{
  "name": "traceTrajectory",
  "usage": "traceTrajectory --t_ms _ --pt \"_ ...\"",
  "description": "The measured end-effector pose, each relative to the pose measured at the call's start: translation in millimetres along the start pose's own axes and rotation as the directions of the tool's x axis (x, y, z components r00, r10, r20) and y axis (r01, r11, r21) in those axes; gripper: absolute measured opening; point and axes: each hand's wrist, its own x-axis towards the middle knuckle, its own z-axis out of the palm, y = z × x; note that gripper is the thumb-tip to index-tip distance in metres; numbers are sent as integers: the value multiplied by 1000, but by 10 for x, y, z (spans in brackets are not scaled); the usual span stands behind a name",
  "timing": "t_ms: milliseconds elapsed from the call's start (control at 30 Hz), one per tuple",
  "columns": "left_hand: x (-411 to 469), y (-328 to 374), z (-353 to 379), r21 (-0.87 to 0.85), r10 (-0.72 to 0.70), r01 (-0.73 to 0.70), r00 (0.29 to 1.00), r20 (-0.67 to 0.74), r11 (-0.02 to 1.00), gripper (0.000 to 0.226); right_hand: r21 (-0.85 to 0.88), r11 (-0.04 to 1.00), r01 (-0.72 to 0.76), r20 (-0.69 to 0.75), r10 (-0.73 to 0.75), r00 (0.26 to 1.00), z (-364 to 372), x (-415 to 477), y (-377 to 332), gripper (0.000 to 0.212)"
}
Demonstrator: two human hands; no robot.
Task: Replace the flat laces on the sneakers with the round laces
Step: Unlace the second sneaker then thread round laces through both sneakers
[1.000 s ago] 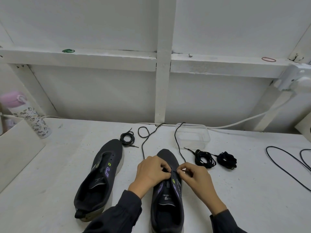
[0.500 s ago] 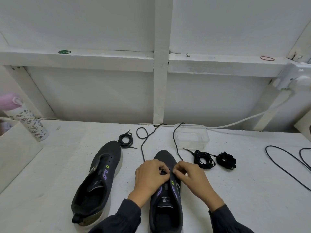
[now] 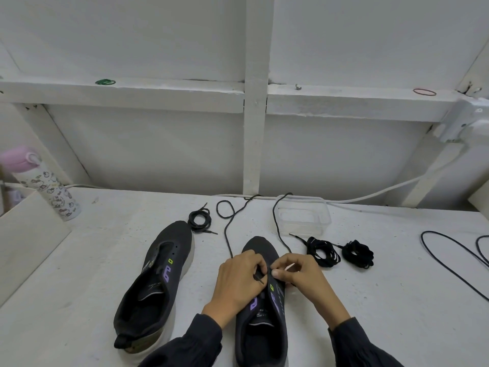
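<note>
Two dark sneakers with purple marks lie on the white table. The left sneaker (image 3: 156, 282) has no lace. Both my hands are over the right sneaker (image 3: 262, 321) at its eyelets. My left hand (image 3: 238, 279) pinches the tip of a thin round black lace (image 3: 227, 234) that trails away toward the wall. My right hand (image 3: 299, 274) pinches the shoe's eyelet edge beside that tip; the lace's other strand (image 3: 276, 221) runs out from under it. A coiled round lace (image 3: 199, 221) lies beyond the left sneaker. Two bundled black laces (image 3: 321, 251) (image 3: 357, 252) lie to the right.
A clear plastic box (image 3: 304, 215) stands behind the right sneaker. A white bottle with a pink cap (image 3: 45, 186) is at the far left beside a white board (image 3: 26, 242). A black cable (image 3: 449, 263) loops at the right. A white cord (image 3: 370, 197) runs along the wall.
My hands stayed on the right sneaker; the lace tip now shows between my left fingers, close to my right thumb. The view shifted slightly.
</note>
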Motion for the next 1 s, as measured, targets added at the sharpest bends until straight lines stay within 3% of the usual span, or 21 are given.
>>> traceTrajectory --t_ms 67,167,267,467,667,767,900,1000 --pt "14 -46 -1 -46 39 -38 999 30 998 6 -21 1000 5 42 -4 999 -14 -19 -18 11" --pt "43 -86 -14 -94 90 -82 993 76 992 10 -129 992 -4 76 14 997 -9 -51 -19 41" --pt "63 -123 4 -117 125 -116 990 72 986 11 -178 984 -30 74 44 996 57 -58 -22 51" --pt "100 -173 8 -177 183 -166 979 85 970 9 -276 959 -70 -10 70 997 94 -57 -92 40" --pt "100 -222 -39 -319 173 -121 975 139 940 10 -156 983 -97 -2 98 995 62 -118 -114 37" --pt "84 -253 -57 -546 73 5 990 122 838 12 -152 984 -94 -3 95 995 71 -129 -117 33" --pt "87 -273 -40 -806 -143 149 986 81 572 13 -221 974 -54 6 56 998 81 -126 -73 36" --pt "94 -276 -24 -806 -146 160 985 92 570 14 -370 928 38 68 -13 998 136 -120 -83 52"
